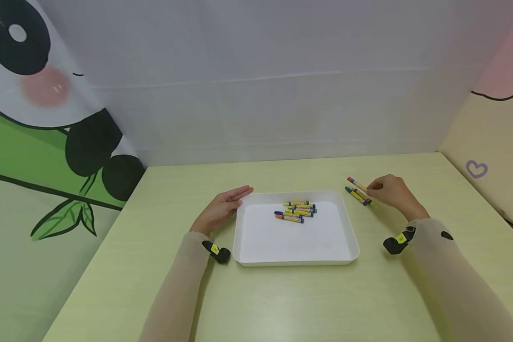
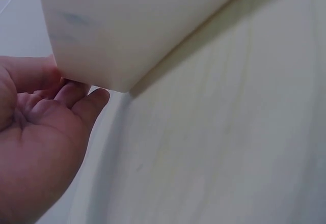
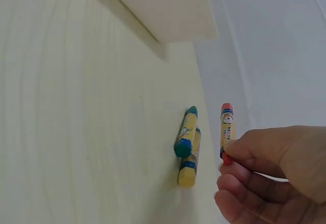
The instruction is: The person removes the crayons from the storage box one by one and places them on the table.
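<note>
My right hand [image 1: 391, 192] pinches a red crayon [image 3: 227, 124] between thumb and fingers, above the table to the right of the tray. Below it lie a green crayon [image 3: 186, 135] and a yellow crayon [image 3: 187, 175], side by side and overlapping in the right wrist view. My left hand [image 1: 218, 213] is at the far left corner of the white tray [image 1: 295, 259], its fingers fairly straight and its fingertips touching the edge. Inside the tray, several crayons [image 1: 297, 212] in yellow wrappers lie in a loose group towards the far side.
The pale wooden table [image 1: 282, 304] runs back to a white cloth wall [image 1: 282, 114]. Printed side panels stand at the left [image 1: 47, 190] and the right [image 1: 487, 142]. A small black wrist camera [image 1: 395, 244] sits on the right sleeve, another [image 1: 220, 254] on the left.
</note>
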`<state>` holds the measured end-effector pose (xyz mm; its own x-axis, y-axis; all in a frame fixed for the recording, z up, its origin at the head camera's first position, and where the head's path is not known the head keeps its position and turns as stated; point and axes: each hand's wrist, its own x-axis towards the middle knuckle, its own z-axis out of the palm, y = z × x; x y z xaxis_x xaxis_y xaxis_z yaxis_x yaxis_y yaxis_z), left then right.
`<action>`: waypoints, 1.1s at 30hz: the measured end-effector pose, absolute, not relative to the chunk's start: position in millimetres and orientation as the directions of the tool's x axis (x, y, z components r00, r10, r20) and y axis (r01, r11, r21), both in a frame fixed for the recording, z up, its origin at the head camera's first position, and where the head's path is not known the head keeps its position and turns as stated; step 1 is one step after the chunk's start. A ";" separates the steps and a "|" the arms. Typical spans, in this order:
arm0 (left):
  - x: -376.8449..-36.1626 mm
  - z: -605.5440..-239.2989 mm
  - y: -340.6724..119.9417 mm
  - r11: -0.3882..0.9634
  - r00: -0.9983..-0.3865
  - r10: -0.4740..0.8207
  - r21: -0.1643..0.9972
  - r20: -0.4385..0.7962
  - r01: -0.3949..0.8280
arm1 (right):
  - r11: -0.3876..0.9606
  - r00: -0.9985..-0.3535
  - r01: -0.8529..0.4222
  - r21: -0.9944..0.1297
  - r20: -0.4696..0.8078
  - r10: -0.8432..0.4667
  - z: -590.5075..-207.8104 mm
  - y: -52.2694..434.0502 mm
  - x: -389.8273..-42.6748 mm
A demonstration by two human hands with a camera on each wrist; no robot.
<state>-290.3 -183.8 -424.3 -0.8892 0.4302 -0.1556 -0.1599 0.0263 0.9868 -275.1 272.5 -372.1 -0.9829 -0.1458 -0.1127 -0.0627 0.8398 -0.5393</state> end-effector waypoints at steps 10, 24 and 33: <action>-289.6 -424.9 -181.6 0.003 -0.895 0.417 0.985 -0.159 -0.173 | 0.853 -0.985 -0.024 -0.521 -0.132 -0.109 -385.6 285.2 -270.1; -289.2 -423.8 -180.5 0.002 -0.895 0.414 0.983 -0.167 -0.183 | 0.850 -0.978 0.009 -0.527 -0.182 -0.102 -387.7 290.3 -265.9; -290.2 -424.5 -181.8 0.006 -0.895 0.415 0.984 -0.164 -0.178 | 0.857 -0.976 -0.003 -0.516 -0.187 -0.116 -386.7 290.4 -268.1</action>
